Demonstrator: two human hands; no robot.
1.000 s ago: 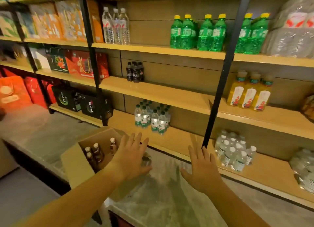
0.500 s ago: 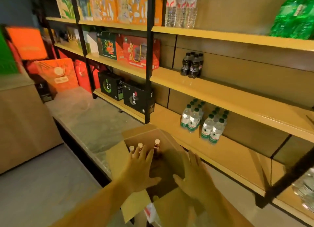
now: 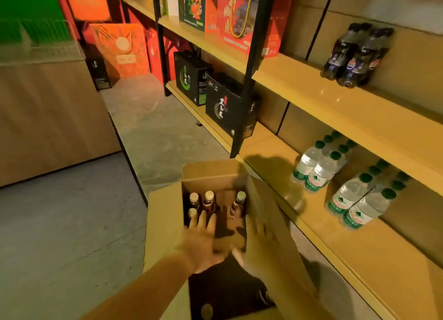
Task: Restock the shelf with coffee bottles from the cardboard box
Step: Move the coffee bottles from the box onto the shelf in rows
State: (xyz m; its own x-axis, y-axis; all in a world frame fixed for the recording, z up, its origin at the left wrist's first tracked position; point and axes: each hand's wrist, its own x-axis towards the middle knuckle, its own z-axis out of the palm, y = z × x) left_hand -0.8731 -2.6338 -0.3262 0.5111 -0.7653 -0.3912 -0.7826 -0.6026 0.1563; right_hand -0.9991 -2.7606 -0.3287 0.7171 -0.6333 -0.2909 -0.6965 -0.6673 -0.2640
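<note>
Both hands have dropped into the cardboard box (image 3: 167, 223): left hand (image 3: 203, 243) and right hand (image 3: 256, 245), fingers spread, empty. Coffee bottles (image 3: 208, 199) stand at twelve o'clock; picking comes next.

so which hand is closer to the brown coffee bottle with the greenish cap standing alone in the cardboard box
Right. The right hand is just below that lone brown coffee bottle, on its side of the cardboard box; the left hand reaches toward the bottle cluster opposite.
</note>
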